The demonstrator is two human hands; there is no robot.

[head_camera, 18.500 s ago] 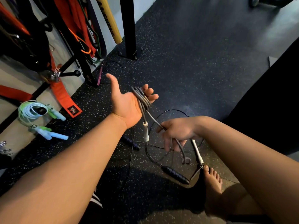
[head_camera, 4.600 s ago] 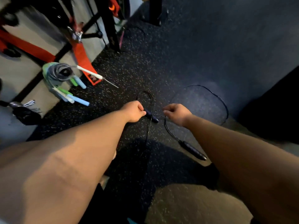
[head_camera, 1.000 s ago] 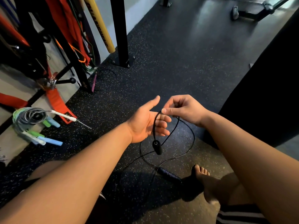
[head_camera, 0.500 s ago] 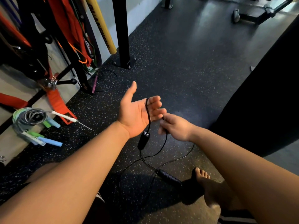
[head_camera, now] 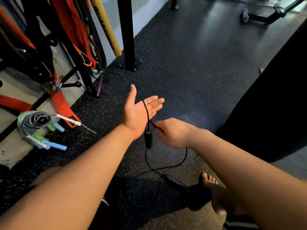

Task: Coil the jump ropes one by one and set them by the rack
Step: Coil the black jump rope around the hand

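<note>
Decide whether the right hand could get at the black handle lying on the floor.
Probably yes: the handle lies uncovered on open floor below the right hand. That hand pinches the cord, though, so it would carry that along.

View: one head camera with a wide-angle lens.
Position: worn on the person's head, above both forearms, which enter from the bottom edge.
Direction: forward and down onto the speckled floor [head_camera: 191,77].
Nearness: close. The left hand [head_camera: 137,113] and right hand [head_camera: 172,133] sit mid-frame, with the black jump rope [head_camera: 148,138] between them.
Left side: the rack post [head_camera: 126,34] and the hanging straps.
Lower right: the person's bare foot [head_camera: 214,188].
Far reach: gym equipment at the top right corner.
</note>
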